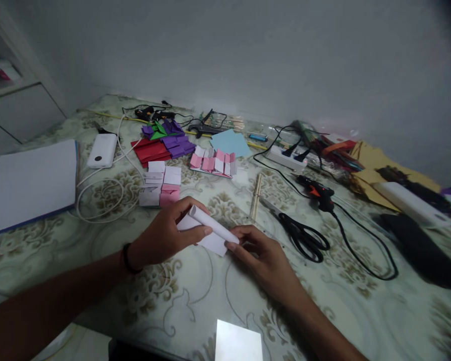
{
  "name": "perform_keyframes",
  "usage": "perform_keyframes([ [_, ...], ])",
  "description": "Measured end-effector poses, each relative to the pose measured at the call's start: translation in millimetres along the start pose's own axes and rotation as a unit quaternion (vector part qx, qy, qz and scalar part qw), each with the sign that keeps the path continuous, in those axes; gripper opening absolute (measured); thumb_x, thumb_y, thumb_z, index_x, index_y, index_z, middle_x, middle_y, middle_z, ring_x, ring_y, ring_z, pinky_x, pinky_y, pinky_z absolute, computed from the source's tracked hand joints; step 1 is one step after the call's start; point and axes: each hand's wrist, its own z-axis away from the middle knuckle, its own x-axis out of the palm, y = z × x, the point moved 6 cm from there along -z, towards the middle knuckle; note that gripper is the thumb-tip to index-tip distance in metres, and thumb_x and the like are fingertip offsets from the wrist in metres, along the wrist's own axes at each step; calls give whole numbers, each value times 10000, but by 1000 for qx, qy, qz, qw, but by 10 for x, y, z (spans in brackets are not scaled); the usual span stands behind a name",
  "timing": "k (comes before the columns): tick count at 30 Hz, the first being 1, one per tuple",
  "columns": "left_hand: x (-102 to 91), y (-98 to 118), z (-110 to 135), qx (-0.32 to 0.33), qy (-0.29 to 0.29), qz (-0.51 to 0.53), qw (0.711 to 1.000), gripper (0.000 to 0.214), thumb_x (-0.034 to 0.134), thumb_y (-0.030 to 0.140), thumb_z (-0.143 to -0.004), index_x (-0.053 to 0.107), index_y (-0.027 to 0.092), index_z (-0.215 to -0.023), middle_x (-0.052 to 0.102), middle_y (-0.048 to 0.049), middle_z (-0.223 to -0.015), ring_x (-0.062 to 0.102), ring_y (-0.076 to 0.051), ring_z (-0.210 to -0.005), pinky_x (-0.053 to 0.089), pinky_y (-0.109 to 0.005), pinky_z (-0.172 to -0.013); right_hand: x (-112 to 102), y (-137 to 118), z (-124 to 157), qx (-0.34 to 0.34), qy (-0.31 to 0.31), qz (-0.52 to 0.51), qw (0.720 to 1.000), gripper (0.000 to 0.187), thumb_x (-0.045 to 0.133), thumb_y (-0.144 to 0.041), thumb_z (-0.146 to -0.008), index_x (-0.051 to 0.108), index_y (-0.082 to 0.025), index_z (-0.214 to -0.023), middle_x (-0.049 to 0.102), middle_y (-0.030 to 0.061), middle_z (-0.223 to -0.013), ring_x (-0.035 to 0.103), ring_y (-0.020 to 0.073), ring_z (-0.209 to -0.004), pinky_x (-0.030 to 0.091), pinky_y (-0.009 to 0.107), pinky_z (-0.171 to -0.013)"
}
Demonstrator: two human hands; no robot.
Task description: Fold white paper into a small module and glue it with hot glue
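Observation:
A white sheet of paper (215, 241), its upper edge curled into a roll, is held between both hands above the patterned table. My left hand (173, 228) grips its left end, thumb lying over the roll. At the right end, my right hand (261, 255) pinches the paper between thumb and fingers. Another white paper square (238, 342) lies by the near table edge. Just beyond the hands sit folded pink and white paper pieces (161, 183). Black-handled scissors (302, 235) rest to the right, their blades beside thin wooden sticks (256, 198).
A glue gun (317, 193) with a looping black cord lies at right, near a power strip (286, 158). A white power bank (102, 150) and cable are at left, beside a large white pad (33, 180). Red folded paper (150, 151) and light blue sheets (231, 142) lie farther back.

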Motion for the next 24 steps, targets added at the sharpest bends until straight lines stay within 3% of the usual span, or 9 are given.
perform_keyframes([
  [7, 31, 11, 57, -6, 7, -9, 1000, 179, 682, 355, -868, 658, 179, -876, 665, 4, -763, 614, -142, -687, 495, -236, -604, 126, -98, 114, -14, -3, 22, 1000, 200, 719, -411, -919, 702, -216, -962, 715, 37, -870, 658, 188, -748, 543, 290, -697],
  [12, 138, -42, 78, -53, -29, 20, 998, 241, 635, 398, -873, 627, 175, -783, 657, -7, -683, 631, -156, -620, 509, -248, -556, 235, -141, 193, -5, -32, 26, 999, 190, 702, -405, -929, 711, -216, -949, 713, 24, -817, 663, 186, -710, 538, 289, -671],
  [18, 197, -51, 103, 2, -29, -112, 993, 251, 673, 377, -848, 656, 161, -722, 661, -14, -676, 588, -148, -628, 447, -251, -582, 306, -184, 248, -29, -51, 32, 998, 197, 672, -396, -954, 695, -210, -892, 701, 11, -762, 636, 165, -659, 501, 254, -613],
  [24, 251, -110, 131, -45, -59, -91, 993, 290, 684, 408, -844, 624, 163, -700, 613, 8, -643, 527, -132, -603, 396, -237, -550, 349, -218, 284, -50, -66, 49, 995, 217, 669, -400, -959, 678, -206, -861, 680, 9, -740, 614, 163, -655, 477, 261, -613],
])
